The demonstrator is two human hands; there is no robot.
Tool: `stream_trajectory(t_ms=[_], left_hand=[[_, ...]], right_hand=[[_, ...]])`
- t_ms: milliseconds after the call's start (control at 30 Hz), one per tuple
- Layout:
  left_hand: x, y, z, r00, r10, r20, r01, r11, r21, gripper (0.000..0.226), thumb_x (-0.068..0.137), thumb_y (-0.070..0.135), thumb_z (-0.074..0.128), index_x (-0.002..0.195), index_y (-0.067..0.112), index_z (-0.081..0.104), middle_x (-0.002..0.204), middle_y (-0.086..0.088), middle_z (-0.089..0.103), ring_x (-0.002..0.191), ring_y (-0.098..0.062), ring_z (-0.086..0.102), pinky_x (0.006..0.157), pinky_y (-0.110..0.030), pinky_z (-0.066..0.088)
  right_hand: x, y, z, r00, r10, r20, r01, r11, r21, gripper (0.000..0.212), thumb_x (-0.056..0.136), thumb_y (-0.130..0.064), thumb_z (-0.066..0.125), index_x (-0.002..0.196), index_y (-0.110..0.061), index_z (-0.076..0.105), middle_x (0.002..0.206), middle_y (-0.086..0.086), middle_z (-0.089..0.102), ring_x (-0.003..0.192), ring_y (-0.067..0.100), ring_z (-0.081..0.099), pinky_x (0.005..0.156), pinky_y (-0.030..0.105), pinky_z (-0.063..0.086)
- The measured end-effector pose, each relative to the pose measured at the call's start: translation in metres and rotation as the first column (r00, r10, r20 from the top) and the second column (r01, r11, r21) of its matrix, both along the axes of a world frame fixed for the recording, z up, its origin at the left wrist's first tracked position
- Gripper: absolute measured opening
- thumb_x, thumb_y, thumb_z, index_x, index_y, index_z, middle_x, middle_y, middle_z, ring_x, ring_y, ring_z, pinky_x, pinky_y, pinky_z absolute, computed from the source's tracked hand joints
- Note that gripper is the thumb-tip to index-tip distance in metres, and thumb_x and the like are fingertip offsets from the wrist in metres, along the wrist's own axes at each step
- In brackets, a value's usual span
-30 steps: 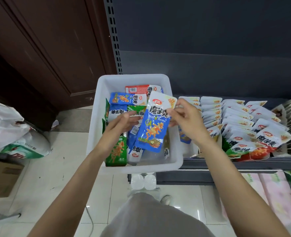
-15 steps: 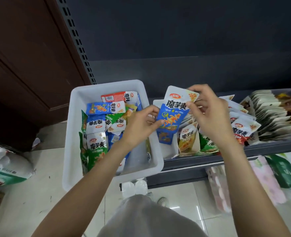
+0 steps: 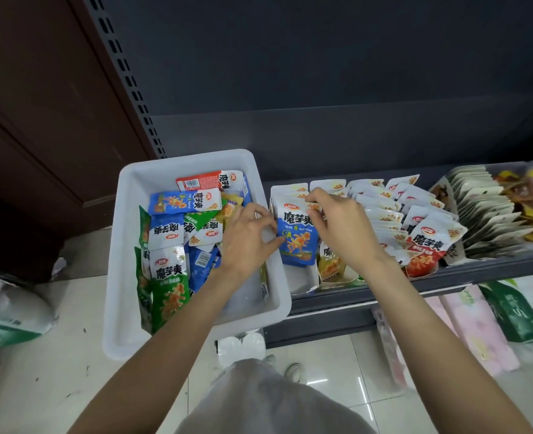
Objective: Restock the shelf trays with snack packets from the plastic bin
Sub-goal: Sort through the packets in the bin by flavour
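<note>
A blue snack packet [image 3: 296, 238] stands upright at the front of the leftmost shelf tray [image 3: 302, 281]. My left hand [image 3: 248, 238] pinches the packet's left edge, reaching over the bin's right wall. My right hand [image 3: 342, 228] pinches its top right corner. The white plastic bin [image 3: 124, 277] sits left of the shelf and holds several blue, green and red packets [image 3: 168, 267].
Rows of white-topped packets [image 3: 381, 208] and a red packet [image 3: 425, 249] fill the neighbouring trays. Grey and brown packets [image 3: 490, 214] lie further right. Pink and green packs [image 3: 478, 327] sit on the lower shelf. A brown door [image 3: 55, 120] and bags [image 3: 8, 308] are at the left.
Both hands carried the blue packet from above the bin rightward and down into the leftmost shelf tray. The view shifted right along the shelf.
</note>
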State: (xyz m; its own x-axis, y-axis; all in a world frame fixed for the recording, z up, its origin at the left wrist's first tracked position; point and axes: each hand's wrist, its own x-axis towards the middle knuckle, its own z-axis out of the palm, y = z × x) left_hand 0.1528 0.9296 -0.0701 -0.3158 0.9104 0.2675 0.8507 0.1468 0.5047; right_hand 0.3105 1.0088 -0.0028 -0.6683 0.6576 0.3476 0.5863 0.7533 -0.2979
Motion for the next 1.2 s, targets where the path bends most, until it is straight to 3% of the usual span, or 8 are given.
stream_trajectory(t_ms=[133,333,533,633,800,933,1067,1200], left_hand=[[0.001,0.005,0.003,0.996,0.050,0.077,-0.053,0.998,0.035,0.016,0.075,0.022,0.075,0.087,0.013,0.070,0.104,-0.004,0.059,0.097,-0.023,0.051,0.083,-0.029,0.039],[-0.007,0.008,0.008,0.995,0.053,0.088,-0.064,0.990,0.125,0.011,0.078,0.023,0.073,0.089,0.022,0.071,0.096,0.001,0.059,0.092,-0.019,0.053,0.080,-0.031,0.044],[-0.015,-0.014,0.020,0.988,0.060,0.139,-0.089,0.973,0.212,0.019,0.086,0.027,0.061,0.103,0.020,0.065,0.100,0.003,0.062,0.092,-0.013,0.055,0.081,-0.023,0.040],[-0.037,-0.051,0.020,0.993,0.103,0.056,-0.114,0.956,0.272,0.019,0.088,0.029,0.058,0.101,0.017,0.063,0.090,0.006,0.065,0.082,-0.009,0.055,0.076,-0.025,0.040],[-0.083,-0.106,-0.006,0.961,0.045,-0.273,-0.078,0.991,-0.109,0.022,0.078,0.030,0.067,0.097,0.020,0.068,0.093,0.000,0.069,0.094,-0.024,0.061,0.087,-0.038,0.044],[-0.087,-0.115,-0.010,0.947,-0.132,-0.293,-0.075,0.797,-0.600,0.059,0.081,0.046,0.064,0.133,0.026,0.046,0.136,0.001,0.046,0.129,-0.022,0.036,0.112,-0.039,0.025],[-0.087,-0.115,-0.016,0.918,-0.202,-0.342,-0.094,0.726,-0.681,0.072,0.080,0.047,0.064,0.141,0.027,0.031,0.146,0.002,0.030,0.134,-0.021,0.029,0.114,-0.036,0.020],[-0.091,-0.121,-0.019,0.944,-0.141,-0.299,-0.081,0.777,-0.625,0.064,0.081,0.039,0.065,0.137,0.028,0.037,0.141,0.004,0.035,0.131,-0.018,0.035,0.113,-0.034,0.025]], right_hand=[[-0.003,-0.003,-0.008,0.996,0.026,0.080,-0.022,0.998,-0.056,0.007,0.088,-0.008,0.060,0.095,-0.008,0.059,0.089,0.008,0.064,0.072,0.028,0.062,0.059,0.032,0.048],[-0.012,0.010,-0.025,0.980,-0.063,0.191,0.023,0.979,0.204,0.015,0.064,-0.002,0.078,0.075,-0.009,0.070,0.086,0.007,0.059,0.082,0.029,0.052,0.069,0.035,0.047],[-0.015,-0.010,-0.013,0.989,-0.056,-0.139,0.067,0.995,0.080,0.019,0.078,-0.012,0.071,0.094,-0.013,0.062,0.097,0.006,0.056,0.094,0.023,0.050,0.077,0.030,0.042],[-0.028,-0.034,-0.006,0.958,0.085,-0.273,-0.093,0.995,-0.018,0.015,0.081,-0.010,0.066,0.096,-0.010,0.062,0.094,0.005,0.059,0.087,0.018,0.054,0.075,0.024,0.042],[-0.076,-0.061,-0.042,0.875,0.474,0.096,-0.471,0.881,-0.052,0.020,0.075,-0.007,0.074,0.093,-0.013,0.068,0.090,0.003,0.066,0.086,0.023,0.060,0.074,0.035,0.051],[-0.110,-0.066,-0.070,0.592,0.605,0.533,-0.669,0.737,-0.093,0.037,0.088,-0.006,0.058,0.124,-0.012,0.057,0.125,0.009,0.056,0.117,0.027,0.046,0.094,0.037,0.039],[-0.128,-0.071,-0.081,0.384,0.677,0.629,-0.783,0.599,-0.167,0.031,0.094,-0.011,0.046,0.124,-0.014,0.056,0.122,0.008,0.057,0.117,0.026,0.045,0.090,0.034,0.041],[-0.135,-0.063,-0.084,0.337,0.765,0.548,-0.816,0.528,-0.235,0.009,0.088,-0.017,0.060,0.087,-0.012,0.067,0.090,0.008,0.063,0.090,0.028,0.054,0.070,0.039,0.049]])
